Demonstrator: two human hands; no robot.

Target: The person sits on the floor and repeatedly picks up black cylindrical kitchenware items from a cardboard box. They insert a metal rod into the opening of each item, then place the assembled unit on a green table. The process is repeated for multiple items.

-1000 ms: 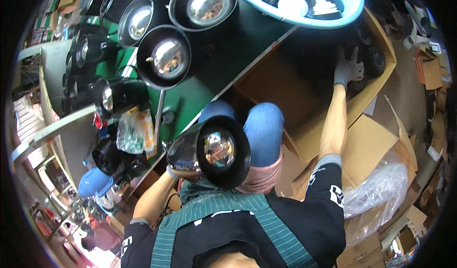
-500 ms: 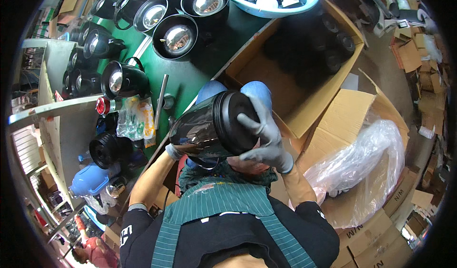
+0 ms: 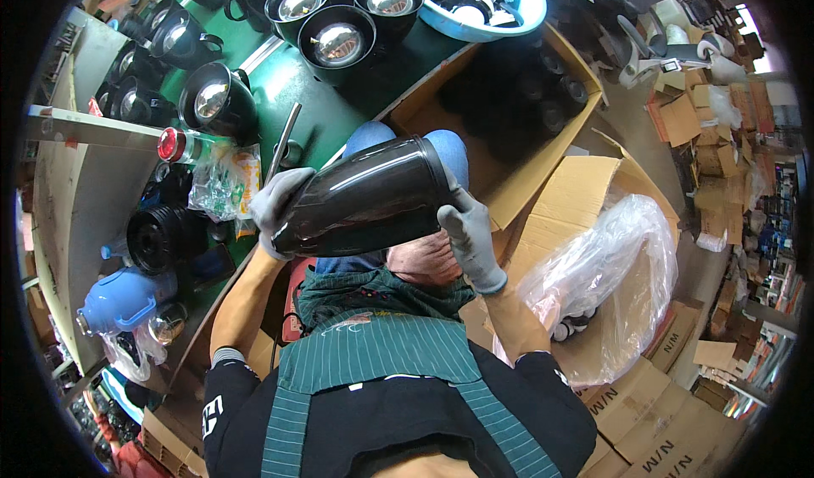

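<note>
Across my lap I hold a glossy black tapered jug shell, lying tilted on its side. My gloved left hand is closed round its narrower left end. At the wide right end, my gloved right hand grips the rim with thumb and fingers. The shell's openings are turned away from view. Beyond it, on the green table, a metal rod lies near a clear plastic bag. Several black handled jugs with shiny silver domes inside stand at the table's far side.
A light blue basin of small parts sits at the far edge. To the right are a cardboard box with dark parts inside and another carton with clear plastic film. A blue jug and black ribbed part are at left.
The shell has turned, so its ribbed black end no longer faces me and its smooth side shows. My right hand has moved from that end's face to the rim; my left hand has come into view.
</note>
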